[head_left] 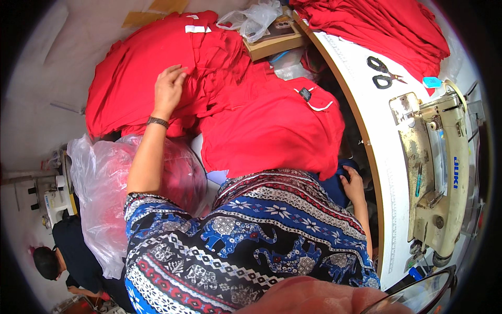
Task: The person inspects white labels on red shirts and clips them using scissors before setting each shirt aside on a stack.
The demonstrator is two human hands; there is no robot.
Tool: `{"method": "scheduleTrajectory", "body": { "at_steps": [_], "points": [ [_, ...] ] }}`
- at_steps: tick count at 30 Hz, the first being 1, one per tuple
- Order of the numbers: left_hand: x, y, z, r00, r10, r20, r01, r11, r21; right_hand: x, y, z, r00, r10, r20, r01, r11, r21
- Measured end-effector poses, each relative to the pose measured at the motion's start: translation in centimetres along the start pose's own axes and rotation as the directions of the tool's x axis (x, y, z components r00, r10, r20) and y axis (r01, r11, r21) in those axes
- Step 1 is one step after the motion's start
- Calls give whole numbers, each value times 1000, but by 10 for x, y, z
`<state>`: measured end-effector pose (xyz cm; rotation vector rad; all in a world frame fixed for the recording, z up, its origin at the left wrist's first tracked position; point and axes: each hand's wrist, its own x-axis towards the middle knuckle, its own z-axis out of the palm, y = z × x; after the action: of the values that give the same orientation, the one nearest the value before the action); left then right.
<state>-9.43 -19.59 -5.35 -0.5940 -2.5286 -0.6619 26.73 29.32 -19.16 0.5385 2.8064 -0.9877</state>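
A large heap of red garments (136, 68) rises at the far left. Over it hovers my left hand (170, 90), its fingers loosely bent and apart, with nothing visible in them; whether it touches the cloth I cannot tell. Another red garment (266, 131) spreads over my lap, with a dark label and a white trim at its far right end. My right hand (354, 184) hangs low to the right of my lap, beside a dark blue cloth surface (334, 189). Its fingers are slightly curled and apart, and no held object shows.
On my right runs a white table (374, 118) bearing a sewing machine (444, 172), black-handled scissors (385, 73) and more red cloth (381, 31). A cardboard box (277, 43) with a clear bag stands ahead. Left are a filled plastic sack (104, 193) and another person (78, 251).
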Motion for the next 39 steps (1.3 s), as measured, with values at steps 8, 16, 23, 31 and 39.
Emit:
{"method": "scheduleTrajectory", "body": {
  "at_steps": [8, 16, 23, 31, 39],
  "points": [
    [23, 101, -64, 994, -71, -88, 65, 995, -69, 33, -119, -25, 996, -79, 43, 16, 628, 778],
    [-49, 250, -52, 415, 715, 563, 123, 569, -813, 110, -220, 2, 758, -553, 345, -608, -409, 681],
    [-53, 216, 32, 517, 519, 681, 632, 306, -712, 116, -168, -15, 883, -393, 258, -407, -365, 837],
    [14, 178, 98, 603, 568, 560, 61, 668, -742, 93, -162, -50, 875, -482, 33, 30, 123, 992],
    [27, 150, 99, 767, 372, 523, -277, 927, -252, 92, -167, -102, 978, -169, -125, 161, 217, 963]
  ]
}}
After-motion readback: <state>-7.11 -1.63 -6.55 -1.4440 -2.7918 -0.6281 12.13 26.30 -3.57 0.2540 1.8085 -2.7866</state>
